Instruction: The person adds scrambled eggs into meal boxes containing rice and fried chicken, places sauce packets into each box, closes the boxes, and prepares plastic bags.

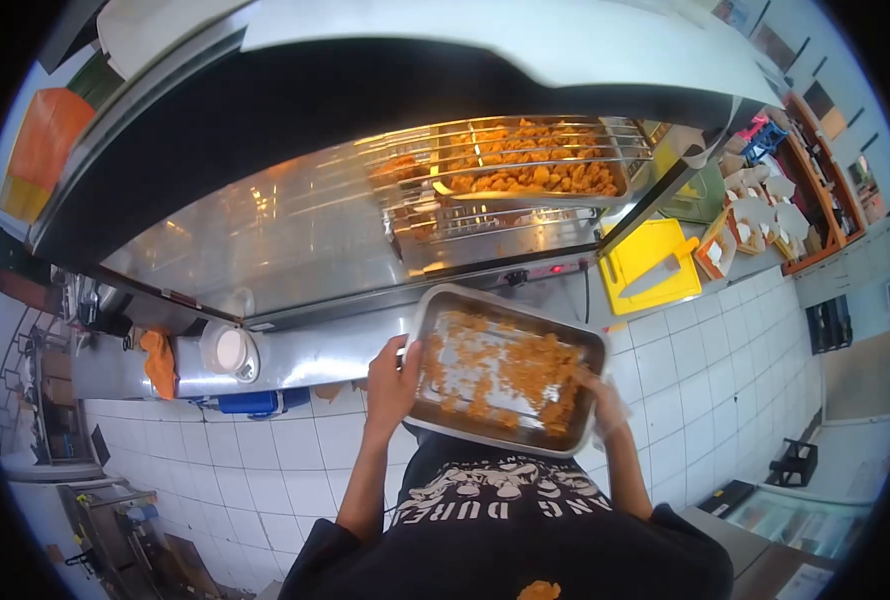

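Observation:
A rectangular metal tray (510, 440) is held in front of my body, tilted so that its inside faces me. Orange-brown fried crumbs (535, 375) lie scattered over its bottom, thickest toward the right. My left hand (393, 382) grips the tray's left side, thumb at the rim. At the right side, my right hand (605, 400) wears a clear plastic glove and holds the rim, with a finger or thumb reaching over the inside near the crumbs. Part of that hand is blurred and its underside is hidden.
Ahead stands a lit display cabinet (295, 220) with wire racks and a tray of fried pieces (535, 170). Right of it, a knife (650, 277) lies on a yellow cutting board (677, 240). On the left counter sit a white container (231, 350) and an orange cloth (159, 363).

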A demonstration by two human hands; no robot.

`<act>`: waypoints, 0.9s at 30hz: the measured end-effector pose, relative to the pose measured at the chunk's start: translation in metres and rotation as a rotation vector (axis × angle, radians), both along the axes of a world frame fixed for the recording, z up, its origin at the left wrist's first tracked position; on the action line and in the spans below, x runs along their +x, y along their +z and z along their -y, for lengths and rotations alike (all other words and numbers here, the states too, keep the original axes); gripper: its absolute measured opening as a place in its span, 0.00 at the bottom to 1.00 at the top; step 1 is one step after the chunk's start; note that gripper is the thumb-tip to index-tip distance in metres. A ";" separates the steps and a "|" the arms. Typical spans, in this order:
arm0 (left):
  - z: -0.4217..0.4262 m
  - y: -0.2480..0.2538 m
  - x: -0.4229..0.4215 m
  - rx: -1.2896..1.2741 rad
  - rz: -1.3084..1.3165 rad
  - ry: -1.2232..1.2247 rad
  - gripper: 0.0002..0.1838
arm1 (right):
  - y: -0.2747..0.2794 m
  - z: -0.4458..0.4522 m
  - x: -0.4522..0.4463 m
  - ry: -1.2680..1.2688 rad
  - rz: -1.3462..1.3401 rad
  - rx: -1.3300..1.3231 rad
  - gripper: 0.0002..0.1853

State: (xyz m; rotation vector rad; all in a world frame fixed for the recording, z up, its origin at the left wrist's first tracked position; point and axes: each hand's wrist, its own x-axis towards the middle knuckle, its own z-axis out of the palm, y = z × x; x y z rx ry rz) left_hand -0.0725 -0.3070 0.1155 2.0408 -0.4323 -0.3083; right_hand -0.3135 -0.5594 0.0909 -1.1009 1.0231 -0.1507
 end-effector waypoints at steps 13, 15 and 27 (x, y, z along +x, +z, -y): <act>0.047 0.034 0.028 -0.514 -0.103 0.156 0.20 | 0.136 0.002 0.057 -0.556 0.725 -0.073 0.22; 0.054 0.026 0.031 -0.514 0.004 0.140 0.21 | 0.155 -0.010 0.110 -0.594 0.716 -0.090 0.23; 0.059 0.021 0.044 -0.515 0.134 0.037 0.24 | 0.168 -0.016 0.249 -0.142 0.560 -0.391 0.37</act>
